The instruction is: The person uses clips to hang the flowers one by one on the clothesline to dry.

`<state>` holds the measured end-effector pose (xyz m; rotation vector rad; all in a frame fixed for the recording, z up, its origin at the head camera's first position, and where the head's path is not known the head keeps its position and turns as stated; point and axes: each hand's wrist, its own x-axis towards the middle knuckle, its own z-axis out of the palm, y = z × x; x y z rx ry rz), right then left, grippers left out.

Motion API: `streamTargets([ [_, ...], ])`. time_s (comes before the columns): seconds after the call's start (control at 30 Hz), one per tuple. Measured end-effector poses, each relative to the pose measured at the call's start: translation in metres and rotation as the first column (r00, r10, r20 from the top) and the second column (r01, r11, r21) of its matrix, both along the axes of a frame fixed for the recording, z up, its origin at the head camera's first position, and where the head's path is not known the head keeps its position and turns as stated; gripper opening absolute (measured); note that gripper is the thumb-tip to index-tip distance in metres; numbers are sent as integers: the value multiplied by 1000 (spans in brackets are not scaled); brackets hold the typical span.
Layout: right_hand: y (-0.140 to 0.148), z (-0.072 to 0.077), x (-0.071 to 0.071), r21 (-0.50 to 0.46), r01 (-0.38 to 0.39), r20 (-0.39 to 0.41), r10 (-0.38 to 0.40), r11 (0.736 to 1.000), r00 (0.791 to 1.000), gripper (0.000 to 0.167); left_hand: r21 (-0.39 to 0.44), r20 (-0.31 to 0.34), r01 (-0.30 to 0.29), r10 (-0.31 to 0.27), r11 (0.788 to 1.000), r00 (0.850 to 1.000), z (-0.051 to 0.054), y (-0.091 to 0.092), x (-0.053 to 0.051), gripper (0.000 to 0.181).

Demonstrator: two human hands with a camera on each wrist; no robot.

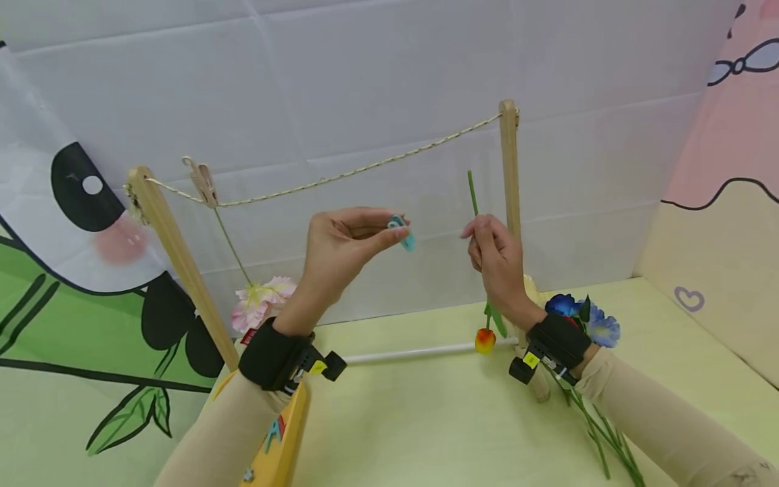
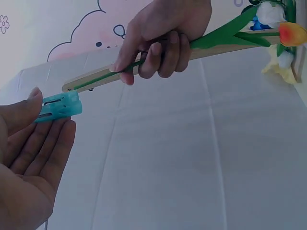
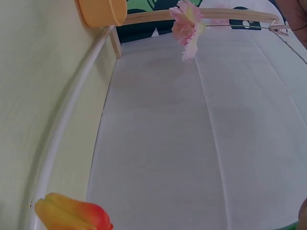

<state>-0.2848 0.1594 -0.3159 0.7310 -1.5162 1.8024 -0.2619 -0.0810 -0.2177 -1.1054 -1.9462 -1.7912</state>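
Between thumb and fingers, my left hand [image 1: 347, 253] pinches a turquoise clothespin [image 1: 403, 233], held in the air below the rope. Off to its right, my right hand [image 1: 499, 260] grips the green stem of an orange-and-yellow artificial tulip [image 1: 485, 341], whose bloom hangs downward and stem end points up. The left wrist view shows the clothespin [image 2: 60, 106] a little apart from the stem's tip. A rope [image 1: 365, 167] runs between two wooden posts. On its left part a pale pink clothespin [image 1: 203, 181] holds a pink flower [image 1: 264, 297] by the stem, bloom down.
Blue flowers [image 1: 602, 328] with long green stems lie on the table beside the right post [image 1: 510, 169]. An orange-yellow container [image 1: 292, 439] with several clothespins stands at the lower left, partly behind my left arm. A white bar [image 1: 408, 354] joins the posts low down.
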Motion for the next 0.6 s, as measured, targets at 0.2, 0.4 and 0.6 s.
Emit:
streamTargets([
  [0.2,0,12,-11,27,70,-35,-69,997,997,31,94,-109,-28,38,995,993,32,26,-6,14],
  [0.4,-4,26,-21,22,89,-59,-87,996,994,33,167,-140,-42,66,985,988,60,47,-20,15],
  [0.6,-9,34,-28,19,105,-65,-104,994,992,34,230,-122,-43,73,972,990,84,69,-27,16],
])
